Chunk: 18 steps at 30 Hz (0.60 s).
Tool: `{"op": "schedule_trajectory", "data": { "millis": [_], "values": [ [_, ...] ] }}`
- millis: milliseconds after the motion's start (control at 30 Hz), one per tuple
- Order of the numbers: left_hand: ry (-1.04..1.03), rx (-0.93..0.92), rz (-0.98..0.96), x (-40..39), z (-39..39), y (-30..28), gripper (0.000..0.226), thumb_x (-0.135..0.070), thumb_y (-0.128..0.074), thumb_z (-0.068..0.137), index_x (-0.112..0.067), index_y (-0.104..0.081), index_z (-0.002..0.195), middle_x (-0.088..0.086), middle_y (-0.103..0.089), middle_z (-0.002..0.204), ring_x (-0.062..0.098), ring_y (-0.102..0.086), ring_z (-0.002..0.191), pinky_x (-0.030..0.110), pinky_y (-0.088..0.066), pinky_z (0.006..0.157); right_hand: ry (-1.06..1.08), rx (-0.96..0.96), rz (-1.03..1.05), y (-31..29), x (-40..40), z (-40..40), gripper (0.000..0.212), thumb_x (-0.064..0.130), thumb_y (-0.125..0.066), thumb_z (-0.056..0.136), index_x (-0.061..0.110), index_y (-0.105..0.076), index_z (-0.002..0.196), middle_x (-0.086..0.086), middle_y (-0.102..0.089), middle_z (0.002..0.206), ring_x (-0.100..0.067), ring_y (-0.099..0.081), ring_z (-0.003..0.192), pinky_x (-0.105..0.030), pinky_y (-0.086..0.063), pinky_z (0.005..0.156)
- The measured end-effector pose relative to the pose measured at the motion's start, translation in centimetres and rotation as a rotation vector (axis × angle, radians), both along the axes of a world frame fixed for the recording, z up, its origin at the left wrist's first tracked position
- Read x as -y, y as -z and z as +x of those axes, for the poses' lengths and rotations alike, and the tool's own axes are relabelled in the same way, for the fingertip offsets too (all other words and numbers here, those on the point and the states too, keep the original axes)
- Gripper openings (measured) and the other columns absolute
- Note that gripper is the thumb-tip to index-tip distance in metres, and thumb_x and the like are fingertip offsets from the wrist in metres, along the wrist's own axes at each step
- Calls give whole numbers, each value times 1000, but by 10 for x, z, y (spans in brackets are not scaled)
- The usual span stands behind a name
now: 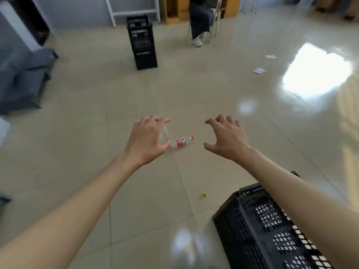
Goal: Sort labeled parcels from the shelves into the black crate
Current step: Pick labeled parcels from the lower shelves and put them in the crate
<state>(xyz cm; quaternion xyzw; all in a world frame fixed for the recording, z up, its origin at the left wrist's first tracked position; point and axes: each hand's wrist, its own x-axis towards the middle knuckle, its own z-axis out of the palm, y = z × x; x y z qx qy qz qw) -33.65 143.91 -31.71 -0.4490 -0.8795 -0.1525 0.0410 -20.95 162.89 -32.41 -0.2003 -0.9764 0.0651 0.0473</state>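
Beside our right forearm, at the near right of the view, sits the black crate [272, 226], its perforated wall and rim showing; what it holds we cannot tell from this angle. No labeled parcel is in view, and neither are any shelves, so the things to be sorted lie somewhere outside what we can see. How a parcel will handle is therefore only a guess: a soft mailer would be light and floppy and best taken across its middle with a broad grip, a boxed one stiff and best taken at opposite edges.

Well beyond the crate, over the tiled floor [97, 113], both our arms reach forward. Our left hand [146, 139] hangs with fingers loosely curled and holds nothing. Our right hand [226, 137] is spread, its fingers bent like a claw, also empty. Between the two hands, on the floor, lies a clear plastic bottle [181, 142] with a red cap and red label, on its side; the left thumb overlaps its base in the view, though we judge the hand is above it, not touching.

Far beyond the bottle stands a stack of black crates [141, 41], and to its right a seated person's legs [200, 20]. Two paper slips [259, 70] lie far right of the bottle, and a small yellow scrap [204, 194] lies between it and the near crate.
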Motion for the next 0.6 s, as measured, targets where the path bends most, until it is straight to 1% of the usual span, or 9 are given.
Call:
{"op": "schedule_trajectory", "data": {
  "millis": [133, 300, 400, 533, 600],
  "values": [
    [-167, -31, 1, 108, -52, -20, 60, -37, -66, 78, -20, -47, 132, 5, -52, 127, 27, -44, 117, 36, -31, 97, -116, -3, -5, -21, 85, -78, 66, 45, -63, 76, 23, -40, 134, -5, -46, 129, -27, -39, 122, -37, -30, 102],
    [-364, -95, 20, 255, -101, -49, 60, -37, -66, 78, -21, -46, 132, 4, -51, 127, 26, -44, 117, 35, -32, 95, -292, -69, 16, -46, 214, -171, 64, 45, -62, 78, 22, -40, 134, -6, -48, 128, -28, -42, 120, -37, -33, 100],
    [-489, -123, 46, 346, -114, -68, 60, -36, -64, 79, -21, -45, 133, 4, -50, 127, 25, -43, 118, 36, -31, 97, -414, -124, 32, -66, 297, -218, 64, 46, -62, 77, 22, -41, 133, -7, -48, 127, -29, -43, 118, -38, -34, 98],
    [-666, -146, 83, 467, -116, -90, 58, -33, -64, 79, -23, -44, 133, 1, -48, 128, 22, -38, 120, 31, -24, 96, -619, -174, 86, -95, 411, -267, 65, 47, -61, 77, 22, -42, 133, -8, -49, 126, -29, -44, 117, -38, -35, 97],
    [-765, -176, 76, 526, -109, -100, 59, -34, -64, 78, -24, -44, 133, 0, -48, 129, 22, -38, 120, 31, -24, 96, -717, -202, 100, -109, 471, -287, 65, 48, -60, 77, 22, -41, 133, -7, -49, 126, -28, -44, 117, -38, -35, 97]
  ]
}}
